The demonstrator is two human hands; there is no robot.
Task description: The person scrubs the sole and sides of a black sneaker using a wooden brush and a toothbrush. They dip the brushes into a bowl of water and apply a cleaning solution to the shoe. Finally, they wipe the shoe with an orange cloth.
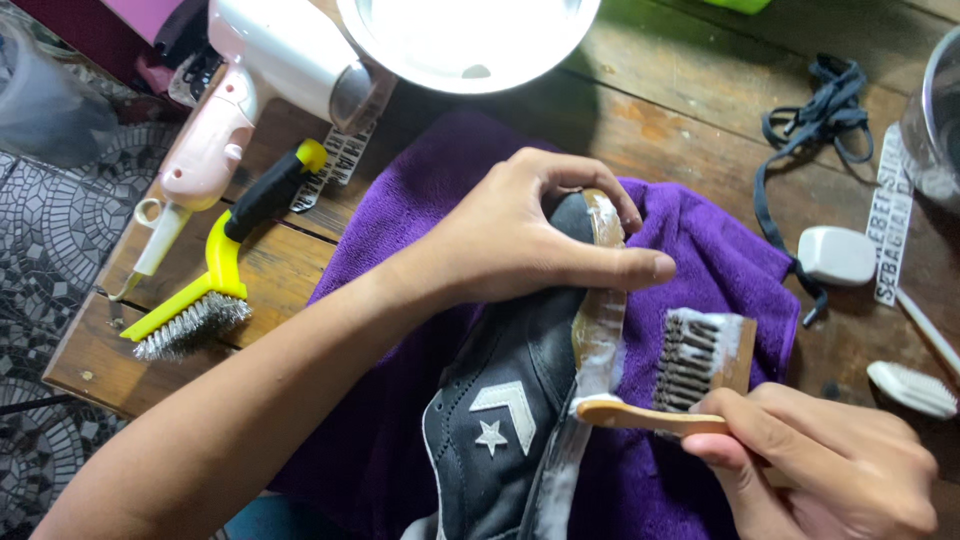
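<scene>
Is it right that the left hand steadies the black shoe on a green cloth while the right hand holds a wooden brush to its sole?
Not quite: the head view shows a purple cloth, not green. The left hand does steady the black shoe while the right hand holds the wooden brush to its sole.

One head camera looks steeply down, close over the wooden table [700, 130].

Shoe [500, 420] heel cut off at bottom edge — toe hidden under left hand [520, 235]; bowl [470, 40] top cropped.
</scene>
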